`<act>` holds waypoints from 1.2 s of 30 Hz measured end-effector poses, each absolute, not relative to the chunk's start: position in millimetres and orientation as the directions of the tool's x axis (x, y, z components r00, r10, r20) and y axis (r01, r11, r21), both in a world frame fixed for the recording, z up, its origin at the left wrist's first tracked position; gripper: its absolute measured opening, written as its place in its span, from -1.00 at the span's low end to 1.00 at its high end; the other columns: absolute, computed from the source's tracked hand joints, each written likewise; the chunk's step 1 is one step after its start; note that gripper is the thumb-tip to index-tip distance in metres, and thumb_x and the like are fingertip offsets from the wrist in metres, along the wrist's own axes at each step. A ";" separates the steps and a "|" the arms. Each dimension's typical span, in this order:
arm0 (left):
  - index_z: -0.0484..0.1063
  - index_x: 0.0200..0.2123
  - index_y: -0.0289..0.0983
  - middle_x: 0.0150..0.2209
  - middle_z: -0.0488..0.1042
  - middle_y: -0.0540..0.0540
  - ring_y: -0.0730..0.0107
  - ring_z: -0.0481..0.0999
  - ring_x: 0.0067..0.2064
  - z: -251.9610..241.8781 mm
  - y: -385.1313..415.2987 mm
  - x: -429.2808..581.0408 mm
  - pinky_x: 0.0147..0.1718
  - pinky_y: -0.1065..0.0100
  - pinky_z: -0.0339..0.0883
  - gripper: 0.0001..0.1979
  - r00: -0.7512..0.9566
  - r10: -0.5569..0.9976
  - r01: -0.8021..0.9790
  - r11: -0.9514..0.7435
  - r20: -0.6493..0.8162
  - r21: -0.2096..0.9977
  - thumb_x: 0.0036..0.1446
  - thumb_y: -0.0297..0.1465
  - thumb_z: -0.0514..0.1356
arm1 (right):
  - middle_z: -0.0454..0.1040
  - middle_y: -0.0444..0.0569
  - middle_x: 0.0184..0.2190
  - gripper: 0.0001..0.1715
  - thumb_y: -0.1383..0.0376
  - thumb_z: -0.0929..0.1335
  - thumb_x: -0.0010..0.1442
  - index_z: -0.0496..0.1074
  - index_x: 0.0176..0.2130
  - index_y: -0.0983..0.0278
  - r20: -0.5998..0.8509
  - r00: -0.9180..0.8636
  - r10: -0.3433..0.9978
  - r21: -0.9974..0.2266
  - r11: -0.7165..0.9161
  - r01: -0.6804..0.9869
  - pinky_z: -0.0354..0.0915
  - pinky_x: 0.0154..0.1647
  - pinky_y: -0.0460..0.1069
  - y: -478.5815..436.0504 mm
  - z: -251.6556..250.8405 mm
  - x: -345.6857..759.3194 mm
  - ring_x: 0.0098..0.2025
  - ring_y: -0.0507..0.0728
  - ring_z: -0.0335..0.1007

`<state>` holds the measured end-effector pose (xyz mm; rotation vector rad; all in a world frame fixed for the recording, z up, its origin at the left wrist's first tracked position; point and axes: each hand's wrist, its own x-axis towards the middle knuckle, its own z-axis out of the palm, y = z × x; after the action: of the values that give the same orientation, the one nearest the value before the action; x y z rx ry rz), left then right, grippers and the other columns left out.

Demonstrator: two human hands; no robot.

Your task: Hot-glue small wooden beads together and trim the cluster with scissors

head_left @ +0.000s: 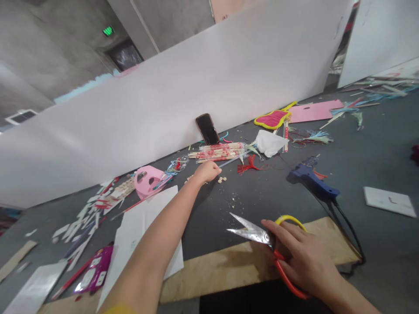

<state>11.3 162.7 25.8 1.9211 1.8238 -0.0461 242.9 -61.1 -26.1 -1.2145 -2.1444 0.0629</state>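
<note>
My left hand (pixel 207 171) reaches across the dark tabletop with its fingers closed. They are at the near end of a thin translucent glue stick (pixel 229 162), which runs away to the right. Small beige crumbs (pixel 222 179) lie beside this hand. Nearer to me, my right hand (pixel 303 253) is closed around scissors (pixel 258 232) with one yellow and one red handle. Their blades are spread apart and point left. Just behind my left hand are red-and-white wrapped sticks (pixel 219 151) in clear plastic.
A phone (pixel 207 129) leans against the white partition (pixel 183 91). A blue glue gun (pixel 312 179) with its cord lies on the right. White paper (pixel 147 218), a pink cutout (pixel 149 181) and a purple packet (pixel 95 269) are on the left. Red threads (pixel 249 165) lie mid-table.
</note>
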 end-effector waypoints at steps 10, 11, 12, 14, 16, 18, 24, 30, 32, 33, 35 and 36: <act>0.34 0.02 -0.27 0.02 0.40 -0.17 0.22 0.46 -0.06 23.5 167.0 41.4 -0.12 0.11 0.41 -0.68 -0.004 0.927 0.963 0.104 -0.375 0.247 0.22 -0.32 0.15 | 0.53 0.07 -0.32 -0.41 0.43 0.23 -0.03 0.34 0.04 0.34 0.487 -0.349 0.801 -0.373 0.551 0.747 0.38 -0.37 -0.02 -62.3 -22.9 244.8 -0.35 0.15 0.47; 0.34 0.02 -0.27 0.02 0.40 -0.17 0.22 0.46 -0.06 23.2 166.9 42.0 -0.12 0.11 0.41 -0.69 -0.005 0.928 0.962 0.106 -0.373 0.250 0.22 -0.32 0.15 | 0.53 0.07 -0.32 -0.42 0.43 0.23 -0.02 0.35 0.04 0.34 0.488 -0.346 0.801 -0.374 0.551 0.746 0.38 -0.38 -0.02 -62.3 -22.6 244.7 -0.35 0.15 0.47; 0.34 0.02 -0.27 0.02 0.40 -0.17 0.23 0.46 -0.06 22.8 166.5 42.1 -0.12 0.11 0.41 -0.69 -0.004 0.928 0.960 0.107 -0.372 0.258 0.22 -0.32 0.14 | 0.52 0.07 -0.33 -0.43 0.43 0.23 -0.01 0.35 0.03 0.35 0.491 -0.344 0.800 -0.377 0.551 0.744 0.38 -0.38 -0.02 -62.2 -22.4 244.5 -0.35 0.15 0.47; 0.34 0.02 -0.27 0.02 0.40 -0.17 0.23 0.47 -0.06 21.9 165.6 41.1 -0.12 0.10 0.41 -0.68 0.010 0.930 0.952 0.104 -0.368 0.289 0.23 -0.32 0.14 | 0.52 0.07 -0.34 -0.43 0.43 0.23 -0.01 0.36 0.03 0.35 0.497 -0.339 0.799 -0.383 0.553 0.740 0.38 -0.39 -0.02 -62.1 -22.1 244.1 -0.36 0.15 0.46; 0.34 0.02 -0.28 0.02 0.40 -0.17 0.22 0.47 -0.06 21.7 164.6 38.5 -0.13 0.10 0.41 -0.68 0.032 0.932 0.939 0.097 -0.362 0.331 0.22 -0.31 0.14 | 0.52 0.07 -0.34 -0.44 0.43 0.23 -0.01 0.37 0.02 0.35 0.503 -0.340 0.795 -0.382 0.557 0.737 0.37 -0.39 -0.03 -62.1 -21.6 243.8 -0.37 0.15 0.46; 0.35 0.02 -0.29 0.02 0.40 -0.16 0.20 0.47 -0.06 23.0 163.6 34.6 -0.13 0.10 0.42 -0.68 0.053 0.934 0.925 0.087 -0.353 0.369 0.22 -0.31 0.15 | 0.52 0.07 -0.36 -0.46 0.42 0.23 -0.01 0.37 0.01 0.36 0.500 -0.347 0.794 -0.384 0.562 0.733 0.37 -0.41 -0.04 -62.3 -20.9 243.4 -0.38 0.14 0.46; 0.36 0.01 -0.31 0.01 0.41 -0.14 0.15 0.47 -0.06 34.8 162.2 17.5 -0.13 0.09 0.42 -0.66 0.090 0.943 0.904 0.058 -0.322 0.424 0.21 -0.29 0.16 | 0.53 0.07 -0.34 -0.45 0.43 0.24 -0.02 0.38 0.01 0.35 0.486 -0.340 0.805 -0.383 0.546 0.745 0.38 -0.40 -0.02 -61.7 -20.6 242.1 -0.37 0.15 0.47; 0.34 0.02 -0.30 0.01 0.40 -0.16 0.20 0.47 -0.07 36.1 158.5 0.0 -0.13 0.09 0.42 -0.67 0.093 0.959 0.884 0.045 -0.269 0.465 0.22 -0.30 0.15 | 0.54 0.06 -0.31 -0.42 0.42 0.27 -0.03 0.37 0.03 0.33 0.465 -0.351 0.813 -0.372 0.539 0.756 0.40 -0.37 -0.02 -61.0 -22.3 242.8 -0.33 0.16 0.49; 0.34 0.02 -0.30 0.01 0.40 -0.17 0.20 0.47 -0.07 31.2 155.9 -2.7 -0.13 0.09 0.42 -0.67 0.091 0.965 0.873 0.041 -0.244 0.485 0.22 -0.31 0.15 | 0.54 0.07 -0.31 -0.45 0.41 0.27 0.00 0.37 0.03 0.33 0.462 -0.354 0.813 -0.364 0.538 0.760 0.41 -0.37 -0.01 -61.1 -23.0 243.2 -0.34 0.16 0.49; 0.34 0.03 -0.30 0.01 0.40 -0.17 0.20 0.47 -0.07 28.2 154.7 -3.1 -0.13 0.09 0.42 -0.67 0.091 0.968 0.867 0.039 -0.235 0.497 0.22 -0.31 0.15 | 0.54 0.07 -0.32 -0.46 0.41 0.26 0.01 0.37 0.03 0.34 0.463 -0.354 0.813 -0.360 0.538 0.763 0.41 -0.37 -0.01 -61.1 -23.1 243.3 -0.34 0.16 0.49; 0.33 0.03 -0.30 0.01 0.40 -0.17 0.21 0.47 -0.07 22.0 152.9 -1.9 -0.13 0.09 0.42 -0.67 0.098 0.970 0.850 0.034 -0.221 0.525 0.22 -0.31 0.15 | 0.54 0.07 -0.32 -0.46 0.42 0.26 0.01 0.37 0.03 0.34 0.464 -0.358 0.810 -0.358 0.541 0.761 0.41 -0.37 -0.01 -60.7 -22.8 243.1 -0.34 0.16 0.49; 0.33 0.03 -0.29 0.01 0.40 -0.17 0.21 0.47 -0.07 19.0 152.3 -0.4 -0.13 0.09 0.42 -0.67 0.103 0.971 0.840 0.032 -0.218 0.542 0.22 -0.31 0.15 | 0.54 0.07 -0.32 -0.45 0.42 0.26 0.00 0.37 0.03 0.33 0.464 -0.359 0.810 -0.360 0.542 0.759 0.41 -0.37 -0.01 -60.4 -22.2 243.0 -0.33 0.16 0.49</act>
<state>-0.4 152.3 19.0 1.8357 1.7646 0.3073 243.0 -60.4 -22.2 -1.2611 -2.1788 0.1104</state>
